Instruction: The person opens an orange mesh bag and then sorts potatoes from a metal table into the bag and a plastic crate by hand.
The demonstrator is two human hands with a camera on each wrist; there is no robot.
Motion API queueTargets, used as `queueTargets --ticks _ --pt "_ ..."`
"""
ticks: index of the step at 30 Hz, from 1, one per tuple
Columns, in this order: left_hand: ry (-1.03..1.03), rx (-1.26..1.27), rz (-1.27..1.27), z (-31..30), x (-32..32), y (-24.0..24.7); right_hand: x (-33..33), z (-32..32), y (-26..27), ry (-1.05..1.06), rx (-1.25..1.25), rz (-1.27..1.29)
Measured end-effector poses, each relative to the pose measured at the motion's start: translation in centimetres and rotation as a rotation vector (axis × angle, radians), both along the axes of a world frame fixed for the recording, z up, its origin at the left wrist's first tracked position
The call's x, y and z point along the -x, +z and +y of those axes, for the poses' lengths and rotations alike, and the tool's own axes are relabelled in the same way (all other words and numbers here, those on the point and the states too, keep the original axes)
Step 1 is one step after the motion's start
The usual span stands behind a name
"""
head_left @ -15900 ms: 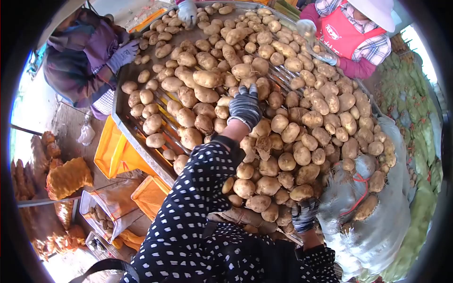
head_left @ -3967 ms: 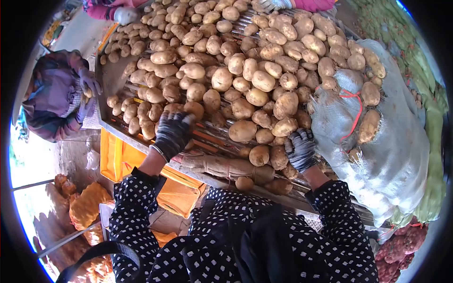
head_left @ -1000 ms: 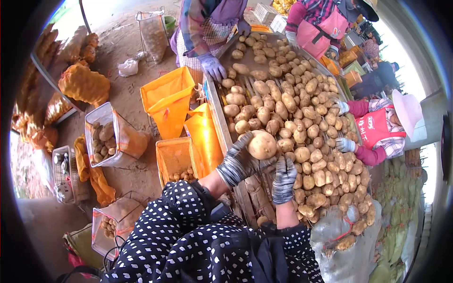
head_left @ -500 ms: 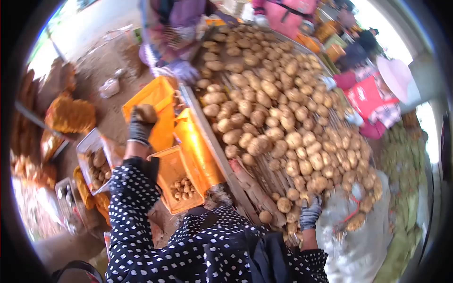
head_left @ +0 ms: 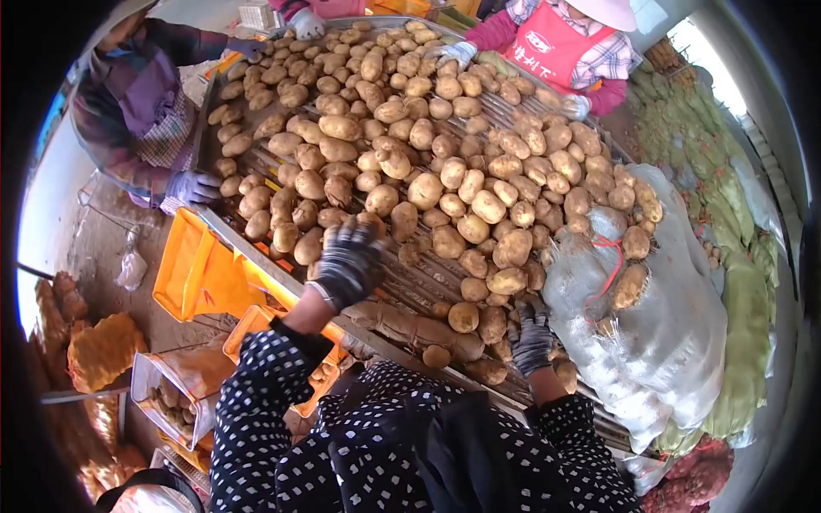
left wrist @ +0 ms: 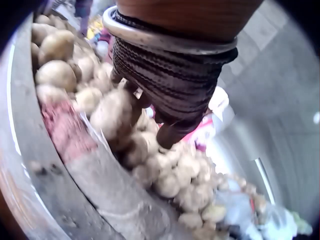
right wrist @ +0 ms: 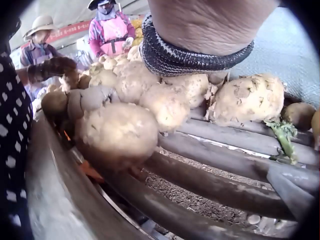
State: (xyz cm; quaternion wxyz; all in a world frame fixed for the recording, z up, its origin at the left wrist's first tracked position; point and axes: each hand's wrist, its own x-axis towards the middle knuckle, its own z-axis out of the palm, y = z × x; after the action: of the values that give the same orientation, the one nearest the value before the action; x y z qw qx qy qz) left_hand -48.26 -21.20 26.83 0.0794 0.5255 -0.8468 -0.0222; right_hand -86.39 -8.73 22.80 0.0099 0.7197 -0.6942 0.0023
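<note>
A wide heap of potatoes (head_left: pixel 487 207) covers the slatted sorting table (head_left: pixel 445 282). My left hand (head_left: pixel 349 263), in a striped glove, reaches palm down over the near left slats, fingers spread, fingertips right at the potatoes. In the left wrist view, the gloved left hand (left wrist: pixel 160 90) hangs over the heap with a blurred potato (left wrist: pixel 112 114) beside its fingers. My right hand (head_left: pixel 532 335) rests on potatoes at the near right edge, fingers extended. The right wrist view shows its glove cuff (right wrist: pixel 195 62) and a large potato (right wrist: pixel 120 134) on the rails; its fingers are hidden.
A rolled sack (head_left: pixel 415 329) lies along the near edge. At right bulges a white woven sack (head_left: pixel 633 333). Orange bins (head_left: pixel 184 265) and a mesh basket of potatoes (head_left: pixel 175 389) stand at left. Other gloved people (head_left: pixel 141 111) surround the table's far side.
A second ago both hands were at a large potato; then the left hand carried a potato out over the orange bins. Now it is back over the table without it. The view turned too.
</note>
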Motion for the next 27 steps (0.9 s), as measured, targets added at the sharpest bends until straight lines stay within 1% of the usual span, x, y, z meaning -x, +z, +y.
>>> queueTargets --ticks 1,2,4,5,6,8,10,11,12,13,14,16,17,18,19,20,21,22,23,24,25,26,27 --pt "-0.065 -0.045 -0.138 -0.7 0.7 -1.0 0.1 0.2 -0.2 0.033 0.066 -0.007" --pt "-0.076 0.044 -0.188 -1.6 0.5 -2.4 0.2 0.2 -0.1 0.017 0.021 -0.087" --pt "-0.072 0.073 -0.141 -3.4 -0.3 -3.1 0.3 0.0 0.2 0.119 0.133 -0.08" --pt "-0.067 0.068 -0.153 -3.5 -0.5 -3.2 0.1 -0.2 0.4 0.105 0.118 -0.142" --pt "-0.082 0.088 -0.121 -3.6 -0.7 -3.2 -0.2 -0.3 1.1 0.111 0.115 -0.153" --pt "-0.096 0.117 -0.099 -4.6 -1.3 -3.3 -0.7 -1.1 2.0 0.182 0.189 -0.138" --pt "-0.042 0.218 -0.146 -5.6 -2.1 -3.8 0.0 -1.5 1.8 0.186 0.168 -0.153" --pt "0.06 0.161 -0.154 -6.5 -2.3 -3.0 0.3 -1.7 2.4 0.135 0.043 -0.21" --pt "0.094 0.157 -0.212 -7.7 -3.1 -2.0 0.4 -1.8 3.0 0.084 -0.084 -0.264" --pt "0.169 0.02 -0.197 -9.1 -4.4 -1.4 0.2 -2.1 4.0 0.071 -0.018 -0.327" --pt "0.243 -0.111 -0.182 -10.7 -5.9 -0.9 0.1 -2.8 5.2 0.066 -0.019 -0.332" --pt "0.339 -0.2 -0.319 -13.2 -8.7 -0.4 0.0 -4.5 7.2 0.278 0.182 -0.196" --pt "0.31 -0.111 -0.403 -14.2 -11.1 -1.6 0.0 -5.5 7.7 0.247 0.266 -0.233" --pt "0.266 -0.02 -0.479 -15.3 -12.4 -2.9 1.1 -5.9 7.5 0.202 0.316 -0.193" --pt "0.227 0.067 -0.463 -16.1 -12.2 -2.3 1.7 -6.9 9.0 0.224 0.377 -0.111" --pt "0.171 0.147 -0.437 -17.4 -11.3 -1.1 3.8 -7.7 10.1 0.111 0.419 0.009" --pt "0.146 0.001 -0.309 -18.0 -8.1 1.2 4.8 -8.1 10.8 0.1 0.451 0.073" --pt "-0.021 0.066 -0.103 -18.3 -6.3 0.2 5.4 -8.3 11.6 0.048 0.419 0.129" --pt "-0.105 0.014 0.168 -17.7 -2.4 1.1 6.3 -8.3 11.2 0.026 0.395 0.142" --pt "-0.266 0.149 0.362 -16.8 0.8 0.1 7.0 -8.4 10.6 0.003 0.377 0.156" --pt "-0.3 -0.153 0.028 -17.1 4.5 0.0 6.9 -8.7 10.2 -0.003 0.375 0.17" --pt "-0.187 -0.044 0.115 -16.0 7.1 -0.3 6.4 -8.9 9.8 0.019 0.371 0.223" --pt "-0.087 0.01 -0.021 -15.6 9.6 -1.8 6.0 -8.9 9.7 0.038 0.366 0.277"
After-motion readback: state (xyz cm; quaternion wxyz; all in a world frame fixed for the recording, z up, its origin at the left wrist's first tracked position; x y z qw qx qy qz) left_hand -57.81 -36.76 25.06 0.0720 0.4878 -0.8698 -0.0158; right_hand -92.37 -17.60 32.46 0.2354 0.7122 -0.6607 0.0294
